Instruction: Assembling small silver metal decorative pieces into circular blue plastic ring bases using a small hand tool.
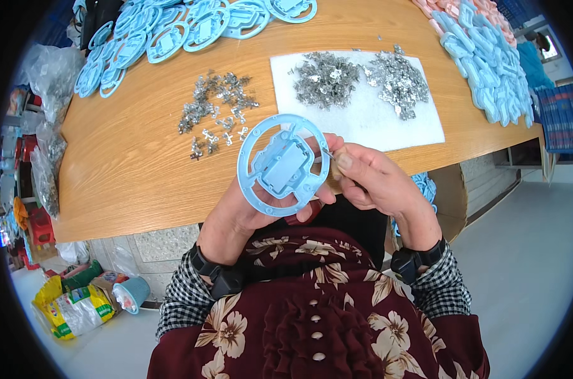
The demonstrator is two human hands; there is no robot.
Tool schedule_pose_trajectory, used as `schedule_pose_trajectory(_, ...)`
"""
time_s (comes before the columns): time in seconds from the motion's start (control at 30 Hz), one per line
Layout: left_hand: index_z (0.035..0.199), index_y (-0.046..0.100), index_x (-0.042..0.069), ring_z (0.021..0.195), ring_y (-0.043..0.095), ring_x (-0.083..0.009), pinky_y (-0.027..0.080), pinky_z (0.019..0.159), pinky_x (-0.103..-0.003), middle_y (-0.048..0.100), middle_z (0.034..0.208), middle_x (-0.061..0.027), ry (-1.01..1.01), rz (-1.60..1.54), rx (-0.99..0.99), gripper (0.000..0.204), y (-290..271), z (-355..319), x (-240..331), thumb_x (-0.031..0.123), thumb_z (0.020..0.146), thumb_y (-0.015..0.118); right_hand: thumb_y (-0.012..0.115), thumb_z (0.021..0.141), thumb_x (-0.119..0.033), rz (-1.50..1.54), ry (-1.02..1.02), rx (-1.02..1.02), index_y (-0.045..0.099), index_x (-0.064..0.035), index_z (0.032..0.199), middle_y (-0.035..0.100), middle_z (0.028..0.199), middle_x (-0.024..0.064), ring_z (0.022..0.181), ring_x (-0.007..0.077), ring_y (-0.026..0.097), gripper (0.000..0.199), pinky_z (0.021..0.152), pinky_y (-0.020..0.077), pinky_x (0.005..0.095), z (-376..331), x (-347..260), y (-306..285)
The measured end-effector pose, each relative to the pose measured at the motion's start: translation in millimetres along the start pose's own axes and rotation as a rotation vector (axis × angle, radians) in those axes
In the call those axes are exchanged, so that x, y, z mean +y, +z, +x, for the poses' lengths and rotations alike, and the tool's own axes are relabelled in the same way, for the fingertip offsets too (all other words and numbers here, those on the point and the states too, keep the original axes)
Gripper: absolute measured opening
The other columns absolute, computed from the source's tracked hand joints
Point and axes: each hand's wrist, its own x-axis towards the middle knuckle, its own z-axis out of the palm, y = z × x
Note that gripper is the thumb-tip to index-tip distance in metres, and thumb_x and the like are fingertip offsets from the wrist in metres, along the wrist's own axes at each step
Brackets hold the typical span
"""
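My left hand (242, 208) holds a light-blue plastic toy steering wheel (243, 180) from beneath. The wheel's ribbed side with a rectangular battery-box shape in the middle faces up. Some fingertips come out past the lower right of its rim. At the right rim, my right hand (375, 177) pinches a thin metal piece (329, 153) between thumb and fingers, its tip touching or very close to the rim. Most of that piece is hidden in the fingers. Beyond the wheel lie small metal clips (213, 104) scattered on the wooden table (128, 164).
More blue steering wheels (204, 28) are heaped at the far left. A white foam sheet (375, 136) bears two piles of small metal parts (327, 79). Blue plastic pieces (482, 63) and pink ones (498, 28) cover the far right. A cardboard box (451, 196) stands below the table edge.
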Motion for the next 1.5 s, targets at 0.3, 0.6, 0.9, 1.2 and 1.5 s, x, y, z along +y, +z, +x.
schedule_pose_trajectory(0.3,0.156,0.030,0.002,0.093,0.072,-0.0406,0.062,0.051,-0.037,0.051,0.143,-0.0224,0.035,0.024,0.030,0.074,1.9,0.1,-2.1,0.038,0.099,0.059,0.061,0.104,-0.022,-0.414,-0.367,0.208,0.050,-0.0054,0.078,0.040,0.067,-0.0082,0.063,0.0035,0.032,0.032,0.053,0.0281,0.0244,5.3,7.3,9.2)
schedule_pose_trajectory(0.6,0.157,0.030,0.005,0.091,0.073,-0.0378,0.060,0.051,-0.034,0.059,0.133,-0.0199,0.034,0.100,0.048,0.065,7.0,-1.8,-3.1,0.034,0.103,0.053,0.062,0.103,-0.021,-0.464,-0.268,0.220,0.054,-0.0038,0.079,0.041,0.066,-0.0067,0.064,0.0039,0.033,0.030,0.053,0.0297,0.0241,11.4,1.5,6.2)
schedule_pose_trajectory(0.9,0.153,0.032,0.012,0.102,0.067,-0.0275,0.062,0.080,-0.041,0.054,0.130,-0.0138,0.026,0.338,0.323,0.055,41.5,6.3,6.5,0.027,0.104,0.050,0.081,0.084,-0.013,-0.341,-0.522,0.201,0.058,-0.0054,0.111,0.048,0.076,-0.0077,0.068,0.0011,0.033,0.036,0.060,0.0297,0.0210,-14.5,-9.2,25.7)
schedule_pose_trajectory(1.2,0.141,0.045,0.003,0.111,0.060,-0.0184,0.050,0.093,-0.030,0.056,0.126,-0.0079,0.304,1.029,0.257,0.044,44.1,-16.2,13.7,0.011,0.100,0.055,0.059,0.100,-0.012,-0.330,-0.430,0.205,0.060,-0.0007,0.108,0.064,0.090,-0.0017,0.081,0.0026,0.056,0.014,0.071,0.0454,0.0207,-25.6,-28.9,18.8)
schedule_pose_trajectory(1.5,0.118,0.064,0.002,0.092,0.060,-0.0055,0.049,0.082,-0.023,0.066,0.103,-0.0009,0.320,0.869,0.520,0.024,18.6,-61.6,27.2,0.009,0.106,0.045,0.065,0.097,-0.020,-0.915,-0.489,0.298,0.068,-0.0011,0.099,0.066,0.077,0.0101,0.070,0.0205,0.063,0.019,0.065,0.0497,0.0334,66.9,-21.0,55.5)
